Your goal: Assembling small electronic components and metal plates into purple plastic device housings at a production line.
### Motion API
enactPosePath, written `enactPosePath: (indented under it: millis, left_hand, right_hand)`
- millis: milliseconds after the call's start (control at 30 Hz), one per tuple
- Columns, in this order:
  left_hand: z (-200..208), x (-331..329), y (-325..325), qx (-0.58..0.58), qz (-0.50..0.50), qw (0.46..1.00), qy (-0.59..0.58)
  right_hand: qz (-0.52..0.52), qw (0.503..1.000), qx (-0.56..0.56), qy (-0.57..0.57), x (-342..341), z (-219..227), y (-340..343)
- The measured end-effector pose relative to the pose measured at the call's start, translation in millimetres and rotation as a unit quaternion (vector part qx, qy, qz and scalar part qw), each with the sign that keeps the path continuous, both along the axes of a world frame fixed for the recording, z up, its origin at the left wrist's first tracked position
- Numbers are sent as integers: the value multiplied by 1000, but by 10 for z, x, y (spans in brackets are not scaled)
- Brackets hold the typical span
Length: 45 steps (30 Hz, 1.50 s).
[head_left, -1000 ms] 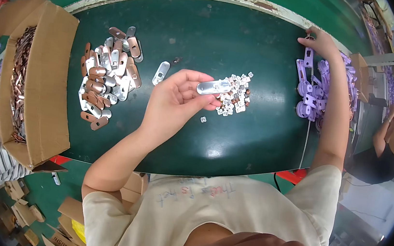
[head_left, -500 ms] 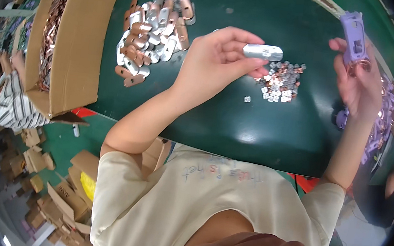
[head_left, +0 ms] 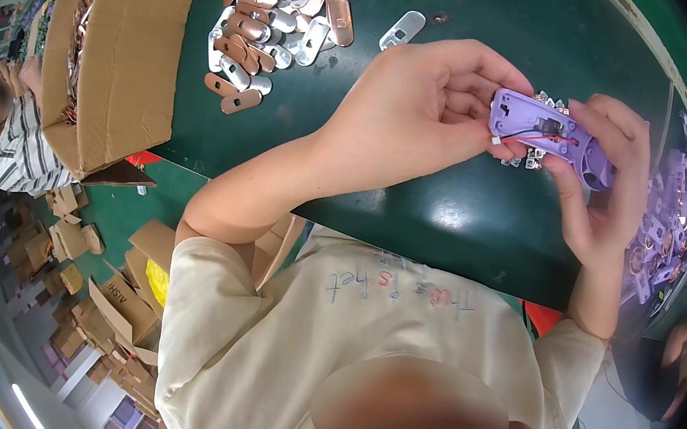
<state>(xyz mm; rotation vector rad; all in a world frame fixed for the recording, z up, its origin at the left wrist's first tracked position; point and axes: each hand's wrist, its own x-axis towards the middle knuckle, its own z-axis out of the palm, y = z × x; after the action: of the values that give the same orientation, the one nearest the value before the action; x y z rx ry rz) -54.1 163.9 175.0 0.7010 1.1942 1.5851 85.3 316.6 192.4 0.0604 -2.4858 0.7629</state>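
Observation:
Over the green table [head_left: 435, 225], both hands meet on one purple plastic housing [head_left: 525, 110]. Its open inner side faces up, showing a red and a black wire [head_left: 543, 137] and a small white connector [head_left: 496, 139]. My left hand [head_left: 424, 105] is closed round the housing's left end, thumb in front and fingers behind. My right hand [head_left: 613, 152] grips the rounded, ring-shaped right end. Whether a silver plate lies behind the housing is hidden. Below it, small shiny square pieces [head_left: 532, 161] show in part.
Silver and copper-coloured oblong plates [head_left: 285, 17] lie piled at the far left. A single silver plate [head_left: 402, 31] rests beyond my left hand. More purple housings [head_left: 668, 226] are heaped at right. A cardboard box [head_left: 138, 47] stands left, near another person [head_left: 18, 135].
My right hand has brought the purple housing down and left to meet my left hand, turning it over. The silver plate my left hand held is out of sight. The view has shifted.

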Motion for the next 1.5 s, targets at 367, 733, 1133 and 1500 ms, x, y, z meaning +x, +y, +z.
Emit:
enactPosePath:
  millis: [367,733,1133,1500]
  left_hand:
    - [-8,74,13,12,20,999,34]
    - [-242,112,43,-16,84,983,164]
    - [-313,-380,108,-65,285,822,490]
    - [-412,-422,56,-131,183,664,713]
  right_hand:
    - [-11,999,-24,-27,-6,-11,3]
    - [-101,928,-337,-124,1,-119,-192]
    - [-43,937,-291,-187,-911,-127,714]
    - [-211,970,56,-106,-1153,-160,966]
